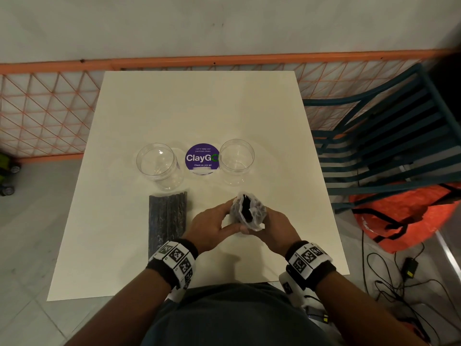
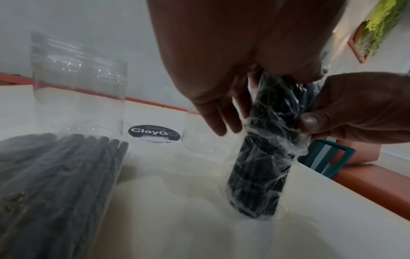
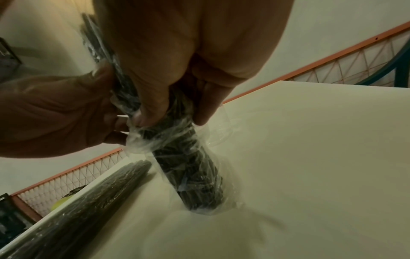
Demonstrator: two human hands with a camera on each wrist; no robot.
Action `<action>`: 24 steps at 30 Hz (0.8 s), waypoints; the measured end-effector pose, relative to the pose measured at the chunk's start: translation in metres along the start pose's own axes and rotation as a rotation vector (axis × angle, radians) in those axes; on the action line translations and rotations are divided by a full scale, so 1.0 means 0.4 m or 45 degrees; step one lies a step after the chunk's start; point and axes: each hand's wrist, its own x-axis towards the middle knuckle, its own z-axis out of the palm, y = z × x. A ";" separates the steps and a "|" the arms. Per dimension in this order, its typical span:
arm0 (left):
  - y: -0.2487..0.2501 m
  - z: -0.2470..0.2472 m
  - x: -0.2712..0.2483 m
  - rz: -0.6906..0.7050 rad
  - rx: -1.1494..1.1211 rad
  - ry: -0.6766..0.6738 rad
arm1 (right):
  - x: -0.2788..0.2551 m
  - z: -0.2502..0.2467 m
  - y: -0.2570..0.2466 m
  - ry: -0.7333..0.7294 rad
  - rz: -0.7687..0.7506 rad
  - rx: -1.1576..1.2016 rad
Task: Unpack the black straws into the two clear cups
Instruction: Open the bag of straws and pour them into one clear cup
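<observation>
Head view: both hands clasp an upright clear plastic packet of black straws (image 1: 248,211) standing on the white desk (image 1: 274,126).
Left hand (image 1: 212,226) and right hand (image 1: 273,227) curl round it, nearer the person than the round purple ClayGo sticker (image 1: 202,158). Two empty clear cups (image 1: 157,163) flank the sticker; a second flat straw packet (image 1: 167,221) lies left.

Far half of table (image 1: 199,101): I see bare surface behind the cups.
Between cups: left cup (image 1: 157,162) and right cup (image 1: 236,158) stand apart, with the flat purple sticker (image 1: 202,159) in the gap.
Near left: second straw pack (image 1: 167,218) lies flat just before the left cup.
Right side: teal chair (image 1: 389,136) stands close by the table edge.
Centre front: both my hands hold the upright straw bag (image 1: 248,211).
</observation>
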 end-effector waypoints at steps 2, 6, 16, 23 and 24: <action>-0.002 -0.001 0.000 0.039 0.131 0.049 | 0.001 0.001 0.004 0.032 -0.056 -0.165; -0.008 0.011 0.004 0.097 -0.141 0.095 | 0.010 -0.001 0.007 -0.004 -0.075 -0.281; 0.002 0.015 0.025 0.063 -0.116 -0.021 | -0.008 -0.019 -0.016 0.034 -0.028 0.002; 0.021 0.029 0.009 -0.054 -0.282 0.132 | -0.006 -0.005 -0.021 -0.021 0.031 -0.025; 0.020 0.029 0.008 -0.077 -0.257 0.141 | -0.007 -0.002 -0.021 -0.044 0.039 -0.039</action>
